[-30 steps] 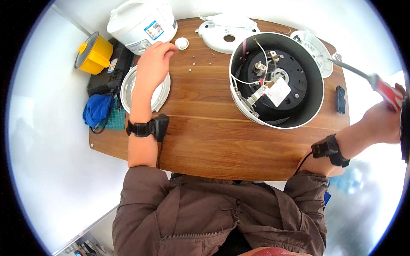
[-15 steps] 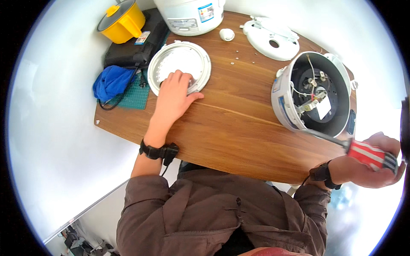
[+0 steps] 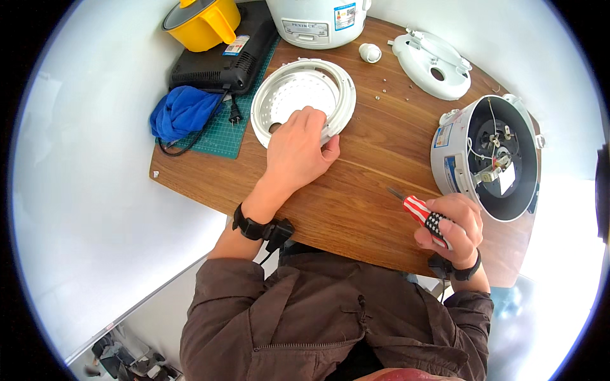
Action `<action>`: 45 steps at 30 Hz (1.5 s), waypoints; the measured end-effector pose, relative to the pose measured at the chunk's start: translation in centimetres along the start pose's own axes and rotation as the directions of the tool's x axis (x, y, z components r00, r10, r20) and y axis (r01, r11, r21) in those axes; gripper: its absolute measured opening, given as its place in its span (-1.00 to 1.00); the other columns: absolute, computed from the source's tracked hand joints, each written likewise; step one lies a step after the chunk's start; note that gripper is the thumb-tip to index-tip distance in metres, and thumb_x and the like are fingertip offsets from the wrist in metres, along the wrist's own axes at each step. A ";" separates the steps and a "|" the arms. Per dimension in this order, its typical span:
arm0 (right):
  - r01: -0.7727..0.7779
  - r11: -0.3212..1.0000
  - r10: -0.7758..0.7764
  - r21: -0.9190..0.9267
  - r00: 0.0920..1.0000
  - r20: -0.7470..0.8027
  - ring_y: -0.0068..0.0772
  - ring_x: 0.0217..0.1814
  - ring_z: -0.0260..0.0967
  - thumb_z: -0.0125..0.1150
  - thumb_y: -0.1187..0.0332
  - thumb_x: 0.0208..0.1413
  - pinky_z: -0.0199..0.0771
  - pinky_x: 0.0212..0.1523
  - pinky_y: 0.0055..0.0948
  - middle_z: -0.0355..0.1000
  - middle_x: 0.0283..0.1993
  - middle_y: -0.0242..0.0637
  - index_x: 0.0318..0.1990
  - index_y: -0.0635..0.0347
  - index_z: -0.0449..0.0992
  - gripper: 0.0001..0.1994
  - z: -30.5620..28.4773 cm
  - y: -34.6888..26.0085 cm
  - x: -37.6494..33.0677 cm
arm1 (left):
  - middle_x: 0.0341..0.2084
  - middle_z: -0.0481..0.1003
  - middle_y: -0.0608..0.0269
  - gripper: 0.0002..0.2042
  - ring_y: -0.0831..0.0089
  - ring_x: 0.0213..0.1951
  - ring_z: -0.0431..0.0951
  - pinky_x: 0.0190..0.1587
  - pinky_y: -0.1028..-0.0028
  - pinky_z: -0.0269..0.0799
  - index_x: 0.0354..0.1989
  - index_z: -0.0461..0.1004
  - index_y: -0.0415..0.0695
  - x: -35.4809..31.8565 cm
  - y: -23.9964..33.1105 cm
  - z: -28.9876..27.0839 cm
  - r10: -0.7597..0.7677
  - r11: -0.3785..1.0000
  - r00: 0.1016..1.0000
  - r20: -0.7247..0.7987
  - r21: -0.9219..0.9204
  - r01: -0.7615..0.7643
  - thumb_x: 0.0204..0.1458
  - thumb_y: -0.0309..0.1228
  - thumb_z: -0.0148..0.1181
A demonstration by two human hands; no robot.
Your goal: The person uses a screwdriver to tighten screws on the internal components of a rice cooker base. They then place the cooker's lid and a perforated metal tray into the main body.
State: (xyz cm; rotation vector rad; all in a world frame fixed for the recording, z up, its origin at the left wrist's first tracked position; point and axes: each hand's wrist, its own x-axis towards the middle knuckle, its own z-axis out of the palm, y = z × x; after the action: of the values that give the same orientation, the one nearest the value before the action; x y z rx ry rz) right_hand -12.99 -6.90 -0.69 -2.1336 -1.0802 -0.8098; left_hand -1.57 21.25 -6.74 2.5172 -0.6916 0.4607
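Observation:
My left hand (image 3: 297, 151) grips the near edge of a round white perforated cover (image 3: 348, 105), fingers over the inside and thumb against the outer rim. The cover's far part rests by the table's back left, and its near edge looks slightly raised. In my right hand (image 3: 456, 227) is a screwdriver (image 3: 416, 206) with a red-and-white striped, star-patterned handle, its shaft pointing up and left over the table. To the right, an opened rice cooker body (image 3: 452, 162) lies tilted, showing wires and metal parts inside.
A second white rice cooker (image 3: 311, 32), a small white cup-like part (image 3: 370, 53) and a white lid part (image 3: 438, 73) stand at the back, near scattered screws. Left are a black appliance (image 3: 210, 70), a yellow pot (image 3: 202, 28), a blue cloth (image 3: 183, 113) and a green cutting mat (image 3: 222, 141).
My right hand has brought the screwdriver leftward from the table's right edge to in front of the cooker body. The cover's near edge has tilted up in my left hand. The view has shifted.

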 end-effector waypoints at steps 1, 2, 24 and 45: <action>-0.009 1.000 0.009 0.005 1.000 -0.009 -0.18 -0.46 0.54 0.55 0.26 0.04 0.56 -0.53 -0.34 0.52 -0.24 -0.07 0.06 0.13 0.31 -0.45 0.2 0.4 -0.4 | -0.33 0.49 0.09 -0.67 0.07 -0.23 0.55 -0.28 0.18 0.47 -0.19 0.39 -0.15 0.1 0.1 -0.1 -0.016 1.000 1.000 -0.026 0.011 0.017 0.00 -0.31 0.41; -0.019 1.000 0.019 -0.010 1.000 0.003 -0.17 -0.45 0.54 0.56 0.30 0.02 0.56 -0.52 -0.33 0.52 -0.24 -0.06 0.09 0.16 0.30 -0.43 0.2 0.6 -0.5 | -0.33 0.49 0.09 -0.66 0.07 -0.24 0.55 -0.29 0.19 0.48 -0.18 0.39 -0.15 0.1 0.1 -0.2 -0.026 0.999 0.998 -0.052 0.028 0.028 0.01 -0.28 0.42; -0.069 0.998 0.069 0.003 0.985 -0.156 -0.23 -0.41 0.56 0.61 0.30 -0.04 0.56 -0.50 -0.39 0.55 -0.23 -0.11 -0.09 0.22 0.46 -0.56 0.8 1.9 -3.7 | -0.23 0.49 0.00 -0.51 -0.02 -0.16 0.54 -0.18 0.15 0.52 -0.15 0.41 -0.23 0.3 -0.7 0.5 -0.089 0.982 0.978 0.188 0.182 0.055 -0.07 -0.18 0.52; -0.099 0.993 0.110 0.065 0.978 -0.175 -0.25 -0.40 0.57 0.63 0.34 -0.07 0.57 -0.50 -0.41 0.55 -0.22 -0.09 -0.06 0.19 0.44 -0.52 1.2 2.0 -3.8 | -0.43 0.52 -0.07 -0.73 -0.13 -0.38 0.55 -0.35 0.10 0.46 -0.22 0.40 -0.20 0.1 -1.8 -0.1 -0.098 0.973 0.966 -0.241 0.182 0.144 0.14 -0.32 0.37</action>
State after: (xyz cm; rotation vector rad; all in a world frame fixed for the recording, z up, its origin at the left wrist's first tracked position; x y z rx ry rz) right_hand -12.83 -8.74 -4.75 -2.0100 -0.8807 -0.8912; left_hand -0.49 22.63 -7.25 2.6134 -0.4173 0.7977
